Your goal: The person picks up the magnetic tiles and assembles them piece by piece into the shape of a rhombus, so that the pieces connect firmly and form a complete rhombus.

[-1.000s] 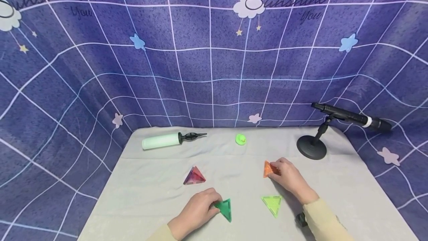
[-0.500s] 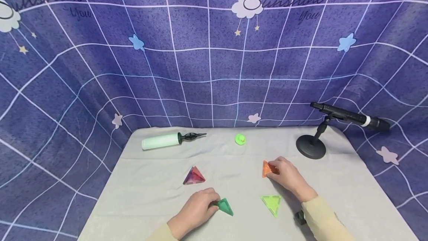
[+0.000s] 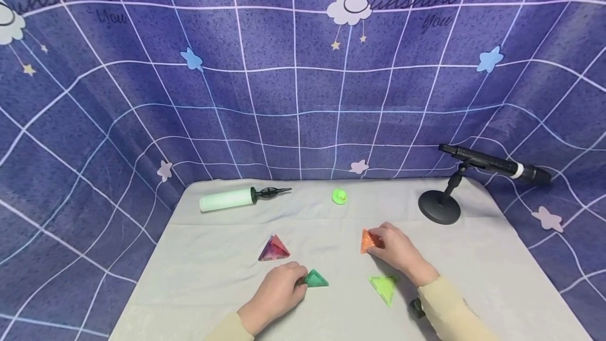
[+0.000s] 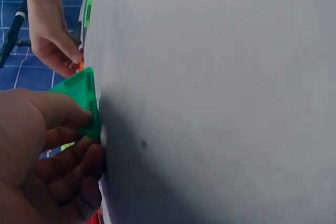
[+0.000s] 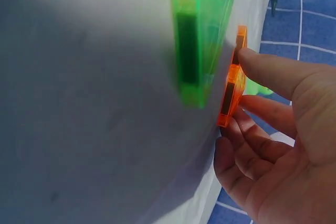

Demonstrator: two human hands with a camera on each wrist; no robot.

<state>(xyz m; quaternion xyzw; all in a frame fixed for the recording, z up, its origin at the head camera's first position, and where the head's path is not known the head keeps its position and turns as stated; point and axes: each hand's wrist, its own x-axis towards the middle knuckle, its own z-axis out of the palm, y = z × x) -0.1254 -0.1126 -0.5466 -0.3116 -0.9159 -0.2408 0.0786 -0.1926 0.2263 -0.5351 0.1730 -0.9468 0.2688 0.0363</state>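
Observation:
My left hand (image 3: 276,289) pinches a dark green, see-through triangular magnetic tile (image 3: 316,279) at the near middle of the table. In the left wrist view the thumb presses on the face of this green tile (image 4: 79,93). Farther right, my right hand (image 3: 400,249) grips an orange triangular magnetic tile piece (image 3: 366,241) between thumb and fingers. Dark strips show along its bent lower edge in the right wrist view, where the orange piece (image 5: 231,90) touches or nearly touches the cloth. A lime green triangular tile (image 3: 384,286) lies between the hands, nearer the right forearm.
A red and purple pyramid of tiles (image 3: 274,249) stands left of centre. Behind are a pale green hand pump (image 3: 227,200), a small green duck (image 3: 339,197) and a black stand (image 3: 440,207) with a tube. A dark object (image 3: 416,308) sits beside the right sleeve.
The green tile has turned in my left hand, its lower tip swinging up and away from me. My right hand has slid left with the orange piece. The lime tile stays put.

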